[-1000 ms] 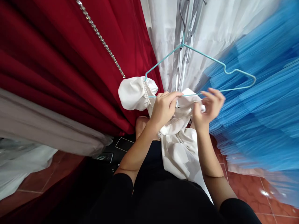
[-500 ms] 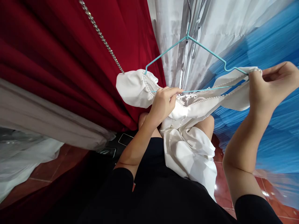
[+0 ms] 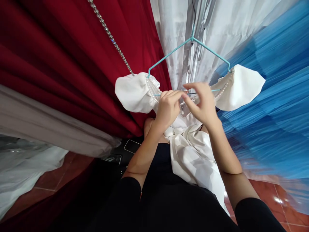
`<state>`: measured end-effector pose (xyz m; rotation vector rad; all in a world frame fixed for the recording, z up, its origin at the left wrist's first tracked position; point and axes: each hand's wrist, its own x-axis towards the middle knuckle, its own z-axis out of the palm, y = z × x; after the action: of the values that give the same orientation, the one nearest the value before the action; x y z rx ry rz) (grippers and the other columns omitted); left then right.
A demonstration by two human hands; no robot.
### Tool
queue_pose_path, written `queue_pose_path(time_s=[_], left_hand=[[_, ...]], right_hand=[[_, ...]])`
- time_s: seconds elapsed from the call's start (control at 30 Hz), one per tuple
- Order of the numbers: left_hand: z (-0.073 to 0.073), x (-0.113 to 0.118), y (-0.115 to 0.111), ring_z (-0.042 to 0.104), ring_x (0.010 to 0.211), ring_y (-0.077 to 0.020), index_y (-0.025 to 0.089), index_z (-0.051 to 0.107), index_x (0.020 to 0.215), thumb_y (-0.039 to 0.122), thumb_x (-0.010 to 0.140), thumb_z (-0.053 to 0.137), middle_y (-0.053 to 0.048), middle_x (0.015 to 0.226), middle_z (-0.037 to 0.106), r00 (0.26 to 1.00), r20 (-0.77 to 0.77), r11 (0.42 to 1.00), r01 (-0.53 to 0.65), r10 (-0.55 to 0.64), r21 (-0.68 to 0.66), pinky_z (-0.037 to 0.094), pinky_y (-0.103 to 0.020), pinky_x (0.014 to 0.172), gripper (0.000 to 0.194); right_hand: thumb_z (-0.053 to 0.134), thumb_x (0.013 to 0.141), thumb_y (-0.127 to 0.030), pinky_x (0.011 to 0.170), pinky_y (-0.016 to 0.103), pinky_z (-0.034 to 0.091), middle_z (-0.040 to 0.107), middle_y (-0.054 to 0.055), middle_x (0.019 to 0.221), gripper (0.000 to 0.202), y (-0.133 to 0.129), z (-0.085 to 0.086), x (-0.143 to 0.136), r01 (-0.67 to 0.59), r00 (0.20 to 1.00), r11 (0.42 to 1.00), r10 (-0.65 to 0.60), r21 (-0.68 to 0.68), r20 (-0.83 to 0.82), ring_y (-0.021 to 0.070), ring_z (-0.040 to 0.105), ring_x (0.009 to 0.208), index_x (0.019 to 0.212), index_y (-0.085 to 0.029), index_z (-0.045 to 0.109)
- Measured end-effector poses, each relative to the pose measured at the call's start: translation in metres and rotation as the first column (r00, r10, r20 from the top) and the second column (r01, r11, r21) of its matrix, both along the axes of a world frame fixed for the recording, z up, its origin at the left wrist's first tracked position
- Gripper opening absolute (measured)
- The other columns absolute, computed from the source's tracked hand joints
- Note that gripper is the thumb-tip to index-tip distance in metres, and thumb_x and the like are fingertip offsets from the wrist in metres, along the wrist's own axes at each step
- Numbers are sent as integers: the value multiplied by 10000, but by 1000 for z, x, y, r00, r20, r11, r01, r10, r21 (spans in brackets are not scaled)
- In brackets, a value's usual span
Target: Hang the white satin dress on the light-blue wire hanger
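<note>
A white dress (image 3: pixel 185 138) with pearl-beaded edges hangs on a light blue wire hanger (image 3: pixel 192 39), its skirt draped over my lap. Puffed sleeves sit at both ends of the hanger. My left hand (image 3: pixel 170 104) is closed at the middle of the neckline, over the hanger's lower bar; what its fingers pinch is too small to make out. Just right of it, my right hand (image 3: pixel 201 101) has thumb and index finger spread apart, with nothing seen between them, in front of the dress.
Red fabric (image 3: pixel 108 58) hangs at the left, with a beaded chain (image 3: pixel 112 38) before it. Blue tulle (image 3: pixel 272 106) hangs at the right, white fabric (image 3: pixel 238 19) behind. Phone-like objects (image 3: pixel 132 146) lie on a black surface beside my leg.
My right hand has let go of the right sleeve edge and moved left to beside my left hand. The right sleeve now hangs at the hanger's end. My left hand has stayed almost in place.
</note>
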<state>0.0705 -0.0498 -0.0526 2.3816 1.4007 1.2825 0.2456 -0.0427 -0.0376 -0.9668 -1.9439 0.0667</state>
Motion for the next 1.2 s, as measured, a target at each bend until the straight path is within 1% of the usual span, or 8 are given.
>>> queue_pose_path(time_s=[0.17,0.33,0.5,0.67,0.77,0.97,1.1,1.2], left_hand=[[-16,7,-5,779,1214,-242,228,784,1151,100,1099,424,-69,1237,845,997,74,997,14,-20,76,536,-441,1088,386],[-19,6,-12,712,1369,-262,261,730,1224,276,1165,411,-83,1309,792,935,326,957,-215,143,195,534,-537,1224,325],[0,-37,9,393,1681,-317,286,617,1440,321,1119,570,-81,1462,693,853,411,901,-408,321,144,466,-581,1304,326],[16,-76,34,735,1266,-238,248,662,1226,254,1127,463,-26,1185,758,860,424,901,-390,284,188,605,-458,1128,222],[18,-94,42,741,1069,-183,221,637,1070,149,1080,435,-7,1041,729,816,540,847,-424,205,320,626,-424,1047,214],[-23,-121,43,712,1012,-196,234,529,997,150,980,488,-4,980,659,617,749,782,-581,243,225,590,-485,1037,95],[-62,-86,12,737,978,-234,235,573,1025,310,928,635,-49,1001,693,715,635,866,-480,292,142,622,-482,957,138],[-68,-45,-15,747,992,-268,253,635,975,289,930,656,-61,969,697,859,469,903,-352,207,245,626,-514,970,61]], right_hand=[[552,1085,-295,977,439,456,845,27,1200,271,13,-49,-6,95,995,990,-96,106,3,223,704,964,1298,-280,720],[519,1084,-227,1010,427,458,848,3,1138,288,-1,-39,-9,89,992,989,-77,117,-103,196,733,958,1226,-302,758],[540,1054,-208,1017,421,459,842,3,1110,287,-3,-38,-10,52,997,992,-45,118,-57,197,743,1007,1170,-306,783],[524,1056,-189,1003,429,469,835,-4,1063,297,6,-42,1,63,996,986,-51,157,-80,190,735,959,1130,-313,784],[513,1046,-160,1016,442,471,837,-9,1068,324,13,-44,3,32,993,989,-14,147,-117,189,734,950,1108,-317,789],[495,1044,-164,1008,455,487,843,-7,1102,370,17,-47,-10,9,992,988,11,151,-128,193,752,967,1143,-332,808],[519,1055,-181,992,442,484,845,-4,1104,334,15,-48,-18,-3,988,987,27,158,-149,189,755,984,1148,-326,806],[547,1047,-181,1037,457,479,838,1,1139,320,16,-48,-20,-8,991,992,25,128,-135,199,752,1034,1177,-330,798]])
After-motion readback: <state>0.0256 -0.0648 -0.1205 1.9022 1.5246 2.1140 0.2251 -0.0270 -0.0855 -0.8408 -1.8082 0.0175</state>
